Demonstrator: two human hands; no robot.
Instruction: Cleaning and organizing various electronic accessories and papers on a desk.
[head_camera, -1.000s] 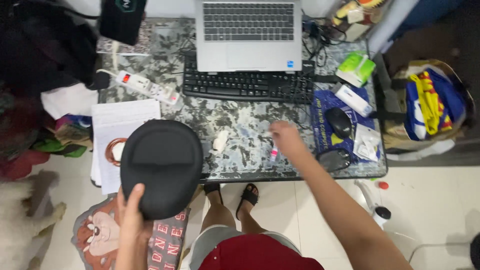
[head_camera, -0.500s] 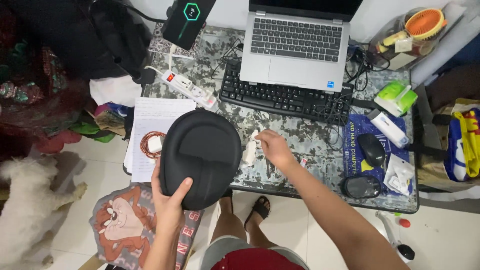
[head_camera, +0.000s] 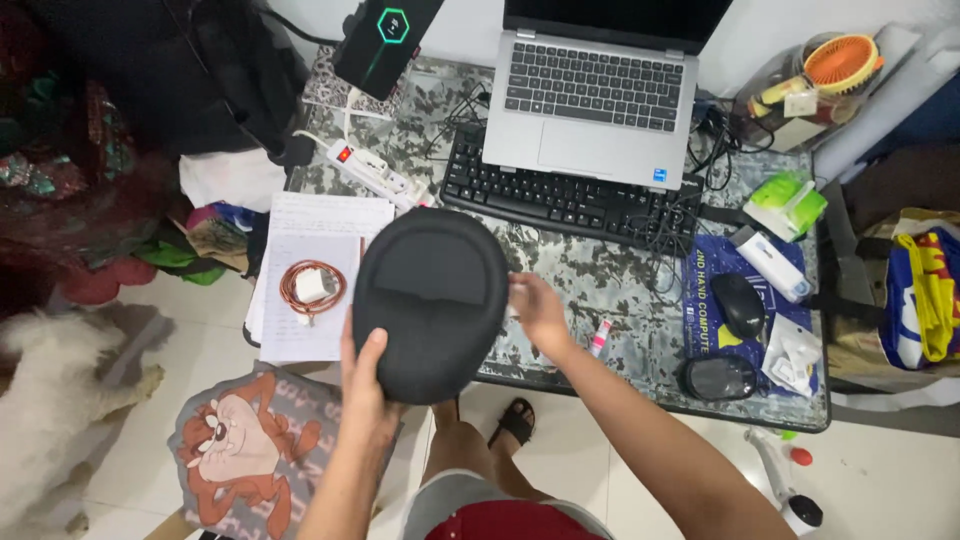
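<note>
The left hand grips the black oval hard case by its near edge, above the worktop front. The right hand touches the case's right side, fingers curled. Beyond: a pink tube, black keyboard, laptop.

Both arms are bare from the lower edge of the view up to the wrists, with no sleeves, watch, bracelet or rings showing. The left hand and the right hand wear no gloves, and the fingers are uncovered. A red garment covers the lap, with pale grey cloth beside it at the thigh. Just past the near edge of the worktop, a black open-toed sandal sits on one foot.
</note>
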